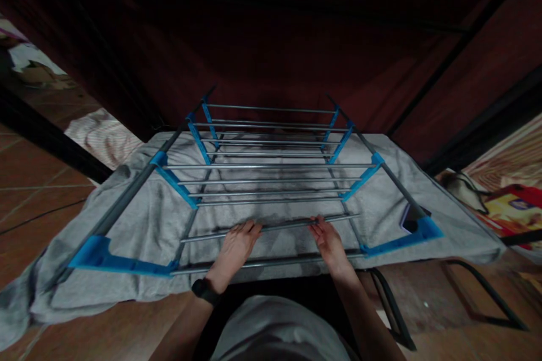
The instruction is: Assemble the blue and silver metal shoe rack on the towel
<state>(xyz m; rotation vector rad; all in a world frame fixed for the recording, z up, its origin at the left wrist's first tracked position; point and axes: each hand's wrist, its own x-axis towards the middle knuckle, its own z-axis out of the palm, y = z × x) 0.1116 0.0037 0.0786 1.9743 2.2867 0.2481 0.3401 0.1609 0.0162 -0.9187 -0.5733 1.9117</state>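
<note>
Head view, rack: grey metal tubes joined by blue plastic brackets (173,183); rack (271,166) stood mid-scene on grey cloth (144,214).
Rod (285,226): thin, grey, straight; held slantwise across rack's near section, right end farther; end seating can't be told.
Left hand (241,237): fingers kept together, curled over rod; thumb hidden.
Right hand (326,241): rod pinched between thumb and fingertips.
Left wrist: dark band (206,292) worn.
Count: brackets, 8 (4 left, 4 right); held rod, 1; hands, 2; band, 1.
</note>
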